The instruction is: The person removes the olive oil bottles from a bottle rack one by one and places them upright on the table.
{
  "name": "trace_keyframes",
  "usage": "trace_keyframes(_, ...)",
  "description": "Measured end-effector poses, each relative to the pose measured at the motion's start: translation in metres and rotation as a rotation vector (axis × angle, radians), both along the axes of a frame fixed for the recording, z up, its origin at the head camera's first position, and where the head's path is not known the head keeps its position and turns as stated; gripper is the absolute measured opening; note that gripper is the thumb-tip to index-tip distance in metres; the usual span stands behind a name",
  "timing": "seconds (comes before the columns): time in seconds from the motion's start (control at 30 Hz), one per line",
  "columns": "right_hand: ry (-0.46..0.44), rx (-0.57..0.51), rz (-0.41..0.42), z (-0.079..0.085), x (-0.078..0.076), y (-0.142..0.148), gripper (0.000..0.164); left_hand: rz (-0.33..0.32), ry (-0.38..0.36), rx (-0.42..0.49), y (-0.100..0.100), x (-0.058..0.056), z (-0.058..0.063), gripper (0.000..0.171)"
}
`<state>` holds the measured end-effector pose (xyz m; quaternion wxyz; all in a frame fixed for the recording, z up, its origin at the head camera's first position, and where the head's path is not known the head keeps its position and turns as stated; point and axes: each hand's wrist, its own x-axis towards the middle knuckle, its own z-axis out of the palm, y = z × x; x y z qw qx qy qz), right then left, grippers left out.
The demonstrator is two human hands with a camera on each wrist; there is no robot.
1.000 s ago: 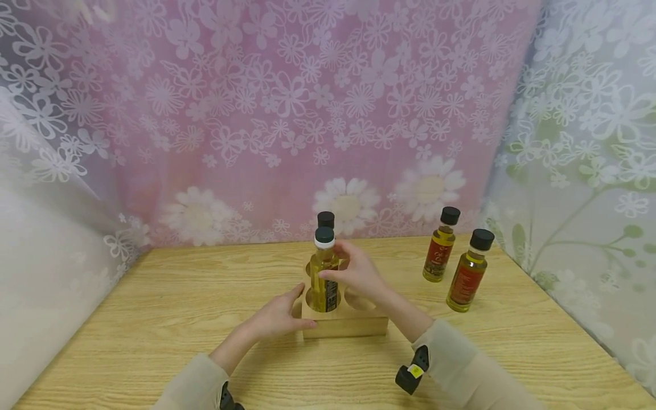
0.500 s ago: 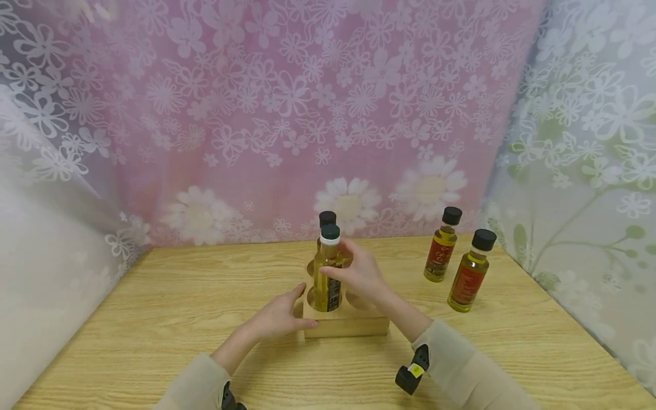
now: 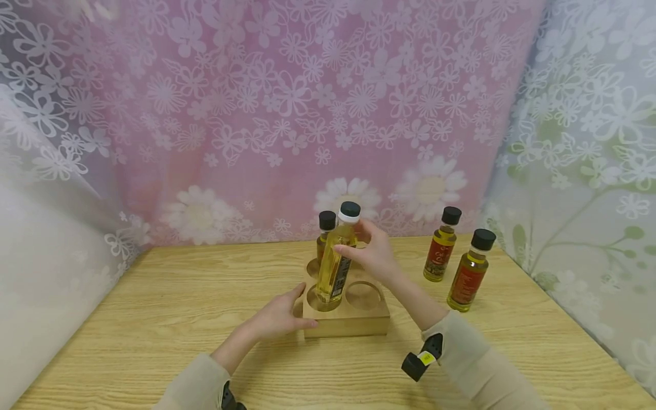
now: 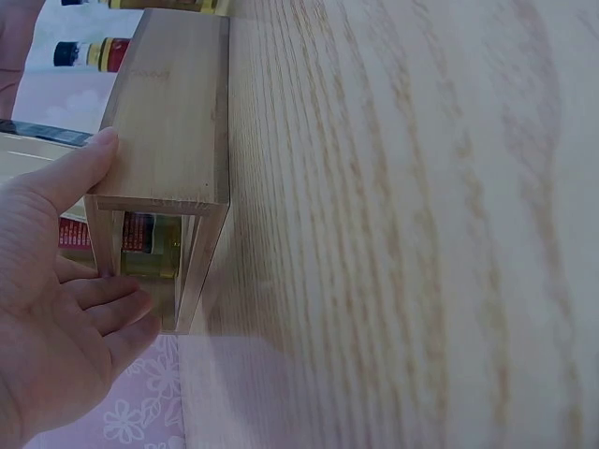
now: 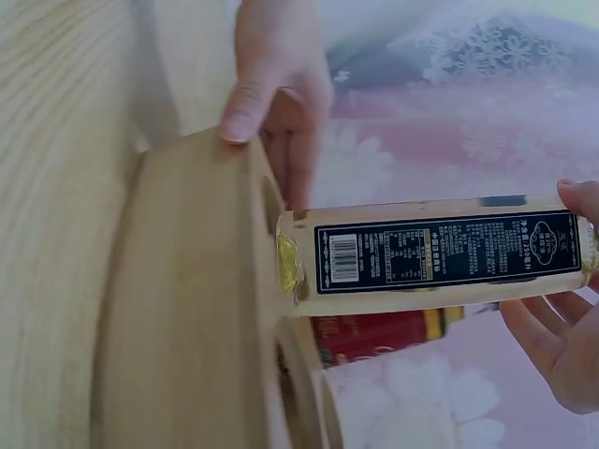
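Observation:
A tilted oil bottle (image 3: 333, 265) with a dark green cap and white collar leans to the right over the front left hole of a wooden bottle rack (image 3: 345, 327). My right hand (image 3: 377, 256) pinches it near the neck between thumb and fingers. In the right wrist view, the bottle's black label (image 5: 402, 253) faces the camera and its base is just above the rack's top. My left hand (image 3: 277, 316) grips the rack's left front corner, thumb on the front and fingers at the open side, as the left wrist view shows.
A black-capped bottle (image 3: 327, 221) stands in the rack behind the tilted one. Two oil bottles with red labels, one farther back (image 3: 439, 253) and one nearer (image 3: 468, 279), stand on the wooden table (image 3: 169, 319) to the right. Flowered curtains (image 3: 307, 114) enclose the table.
My right hand has raised the oil bottle up and to the right, tilting it and exposing the front right hole. My left hand stays at the rack's corner.

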<state>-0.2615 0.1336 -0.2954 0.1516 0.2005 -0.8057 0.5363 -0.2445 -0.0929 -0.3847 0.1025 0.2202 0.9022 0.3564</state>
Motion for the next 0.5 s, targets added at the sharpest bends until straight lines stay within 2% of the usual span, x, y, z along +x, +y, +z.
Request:
trace_keyframes(0.3, 0.026, 0.032, -0.026, 0.012, -0.003, 0.016, 0.052, 0.004, 0.017, -0.006, -0.001, -0.002, -0.003, 0.099)
trace_keyframes(0.5, -0.023, 0.007, -0.032, 0.016, -0.005, 0.033, 0.051, 0.003, 0.029, -0.010, 0.000, -0.001, -0.003, 0.099)
